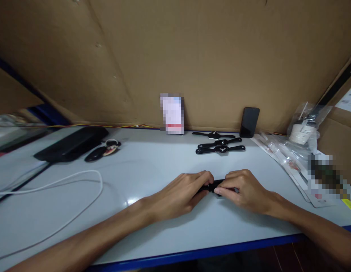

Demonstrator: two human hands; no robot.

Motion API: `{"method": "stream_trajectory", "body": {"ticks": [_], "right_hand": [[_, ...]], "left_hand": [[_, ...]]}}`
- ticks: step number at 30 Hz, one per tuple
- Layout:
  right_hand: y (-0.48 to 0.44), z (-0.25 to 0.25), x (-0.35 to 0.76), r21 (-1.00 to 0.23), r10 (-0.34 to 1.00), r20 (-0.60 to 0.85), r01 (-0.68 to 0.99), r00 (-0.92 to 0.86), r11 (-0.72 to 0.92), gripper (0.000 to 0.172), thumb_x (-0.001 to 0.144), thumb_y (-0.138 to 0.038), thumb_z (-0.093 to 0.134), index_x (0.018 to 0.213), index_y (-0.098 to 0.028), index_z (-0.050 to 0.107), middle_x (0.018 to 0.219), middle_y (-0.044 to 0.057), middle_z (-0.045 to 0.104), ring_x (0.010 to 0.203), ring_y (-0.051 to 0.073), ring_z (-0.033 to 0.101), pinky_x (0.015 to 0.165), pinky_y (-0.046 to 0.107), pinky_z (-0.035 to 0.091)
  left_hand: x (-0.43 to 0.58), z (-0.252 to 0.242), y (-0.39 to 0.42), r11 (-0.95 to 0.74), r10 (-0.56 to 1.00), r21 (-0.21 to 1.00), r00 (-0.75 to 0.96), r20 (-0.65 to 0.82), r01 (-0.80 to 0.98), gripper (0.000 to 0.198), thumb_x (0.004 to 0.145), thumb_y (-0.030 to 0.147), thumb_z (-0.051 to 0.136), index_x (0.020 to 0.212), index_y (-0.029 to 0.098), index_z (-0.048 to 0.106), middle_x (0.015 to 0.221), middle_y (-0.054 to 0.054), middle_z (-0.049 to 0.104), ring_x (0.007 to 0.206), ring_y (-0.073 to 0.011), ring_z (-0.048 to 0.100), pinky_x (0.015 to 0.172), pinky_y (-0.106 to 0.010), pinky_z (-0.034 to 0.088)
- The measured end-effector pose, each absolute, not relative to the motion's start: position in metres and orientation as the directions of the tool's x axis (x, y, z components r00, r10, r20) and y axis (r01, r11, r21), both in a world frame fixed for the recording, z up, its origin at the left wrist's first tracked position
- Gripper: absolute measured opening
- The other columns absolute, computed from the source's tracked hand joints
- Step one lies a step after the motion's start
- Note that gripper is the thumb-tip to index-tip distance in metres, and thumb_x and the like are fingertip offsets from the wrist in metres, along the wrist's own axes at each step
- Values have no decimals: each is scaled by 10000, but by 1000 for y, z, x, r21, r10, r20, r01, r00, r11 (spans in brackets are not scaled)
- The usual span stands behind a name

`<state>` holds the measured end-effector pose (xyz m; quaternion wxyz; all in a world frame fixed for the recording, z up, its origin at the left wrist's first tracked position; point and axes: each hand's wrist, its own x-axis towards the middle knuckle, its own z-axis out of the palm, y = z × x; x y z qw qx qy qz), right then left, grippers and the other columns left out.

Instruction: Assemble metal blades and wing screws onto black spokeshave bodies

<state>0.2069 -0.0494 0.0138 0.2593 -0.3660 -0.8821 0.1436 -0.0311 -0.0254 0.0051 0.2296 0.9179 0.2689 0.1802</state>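
Note:
My left hand (183,192) and my right hand (246,190) meet over the white table, each with its fingers closed round one end of a black spokeshave (212,186). Its middle shows between my fingertips, while most of both handles is covered. Behind my hands lie three more black spokeshaves, roughly parallel: a near one (222,149), a middle one (220,143) and a far one (214,135). Small metal parts show at their centres.
A dark phone (249,122) and a blurred-out card (174,115) lean against the cardboard wall (209,56). Clear plastic packaging (288,162) lies at the right. A black case (73,142), keys (100,151) and a white cable (87,172) are on the left.

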Motion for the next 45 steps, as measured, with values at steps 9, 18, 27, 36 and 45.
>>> {"method": "stream_trajectory", "body": {"ticks": [9, 18, 27, 36, 45], "right_hand": [[-49, 16, 209, -450, 730, 332, 580, -598, 680, 389, 977, -223, 652, 592, -172, 667, 549, -31, 536, 535, 106, 446, 565, 259, 318], [-48, 14, 208, -419, 737, 328, 608, -591, 674, 379, 975, -215, 644, 600, -169, 677, 555, -26, 559, 536, 108, 443, 565, 264, 310], [-46, 22, 215, -312, 749, 354, 684, -560, 659, 378, 1016, -240, 590, 655, -174, 680, 621, 8, 621, 628, 152, 531, 629, 296, 368], [-49, 36, 220, -195, 774, 27, 756, -633, 625, 454, 870, -478, 788, 1162, -157, 656, 1052, 109, 680, 962, 278, 622, 773, 395, 505], [-50, 25, 215, -134, 748, 108, 736, -655, 664, 372, 965, -443, 693, 1189, -150, 648, 1039, 121, 674, 1015, 300, 606, 789, 420, 522]], "left_hand": [[-31, 5, -25, -747, 576, 519, 794, 194, 415, 102, 996, 171, 450, 1076, 222, 489, 940, -26, 682, 729, -185, 648, 639, -292, 446], [-32, 5, -25, -750, 571, 525, 795, 207, 402, 89, 1001, 179, 451, 1065, 222, 494, 914, -20, 680, 710, -178, 642, 626, -288, 457], [-31, 6, -26, -765, 563, 502, 796, 220, 402, 120, 1006, 176, 418, 1087, 220, 494, 946, -31, 688, 718, -174, 641, 623, -289, 446], [-32, 5, -25, -773, 568, 476, 793, 223, 420, 114, 992, 164, 442, 1079, 222, 485, 945, -26, 688, 693, -175, 631, 616, -286, 437], [-32, 5, -25, -779, 566, 471, 788, 241, 415, 129, 989, 148, 451, 1086, 226, 486, 942, -26, 687, 683, -168, 625, 613, -279, 436]]}}
